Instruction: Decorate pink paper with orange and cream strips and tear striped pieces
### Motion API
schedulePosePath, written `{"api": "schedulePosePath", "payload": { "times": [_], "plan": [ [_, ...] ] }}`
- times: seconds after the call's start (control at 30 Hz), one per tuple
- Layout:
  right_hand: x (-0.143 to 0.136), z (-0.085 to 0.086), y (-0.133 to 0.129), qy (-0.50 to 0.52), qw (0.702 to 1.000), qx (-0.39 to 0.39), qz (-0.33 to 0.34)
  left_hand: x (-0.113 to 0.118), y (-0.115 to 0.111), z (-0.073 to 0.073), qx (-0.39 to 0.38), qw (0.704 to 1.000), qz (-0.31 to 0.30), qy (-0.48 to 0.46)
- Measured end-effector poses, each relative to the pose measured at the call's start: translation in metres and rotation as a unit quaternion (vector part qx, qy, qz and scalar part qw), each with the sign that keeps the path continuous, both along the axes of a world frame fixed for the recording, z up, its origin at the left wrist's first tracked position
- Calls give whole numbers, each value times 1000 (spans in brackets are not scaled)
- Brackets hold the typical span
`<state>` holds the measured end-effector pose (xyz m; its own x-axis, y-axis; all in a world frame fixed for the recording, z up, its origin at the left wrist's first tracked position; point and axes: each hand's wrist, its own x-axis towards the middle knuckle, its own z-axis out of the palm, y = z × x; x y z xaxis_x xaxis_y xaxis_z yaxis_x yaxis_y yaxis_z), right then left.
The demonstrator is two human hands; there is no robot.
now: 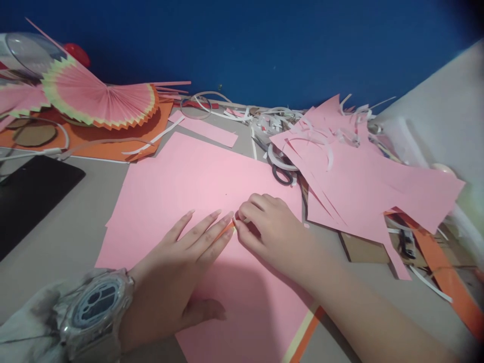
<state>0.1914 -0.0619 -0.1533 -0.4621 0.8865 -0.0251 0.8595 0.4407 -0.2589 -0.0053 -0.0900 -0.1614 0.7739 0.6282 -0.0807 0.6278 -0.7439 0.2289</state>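
Layered pink paper (242, 307) lies on the grey table, its lower right edge banded in yellow and orange. My left hand (189, 262) rests on it with the fingers stretched out and the thumb apart. Its fingertips meet my right hand (264, 222), whose thumb and fingertips are pinched together on the paper's edge. A small bit of orange and yellow edge (230, 227) shows between the two hands. Under them, a larger pink sheet (189, 176) extends toward the back.
Pleated pink fans (106, 101) lie on orange paper (86, 143) at the back left. A black flat object (38, 196) is at the left. On the right are pink offcuts (351, 186), white strips, black-handled scissors (283, 175) and an orange strip (449, 272). A blue wall (264, 45) rises behind.
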Motion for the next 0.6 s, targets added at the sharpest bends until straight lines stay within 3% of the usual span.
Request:
{"api": "schedulePosePath", "payload": {
  "times": [0.23,0.47,0.6],
  "plan": [
    [3,1,1,5,1000,0,-12,-2,2,-1,9,1000,-20,6],
    [9,5,4,101,993,-48,-41,-5,5,-2,14,999,-32,-2],
    [9,4,4,89,994,-43,-35,-3,5,-1,7,1000,-28,-12]
  ]
}}
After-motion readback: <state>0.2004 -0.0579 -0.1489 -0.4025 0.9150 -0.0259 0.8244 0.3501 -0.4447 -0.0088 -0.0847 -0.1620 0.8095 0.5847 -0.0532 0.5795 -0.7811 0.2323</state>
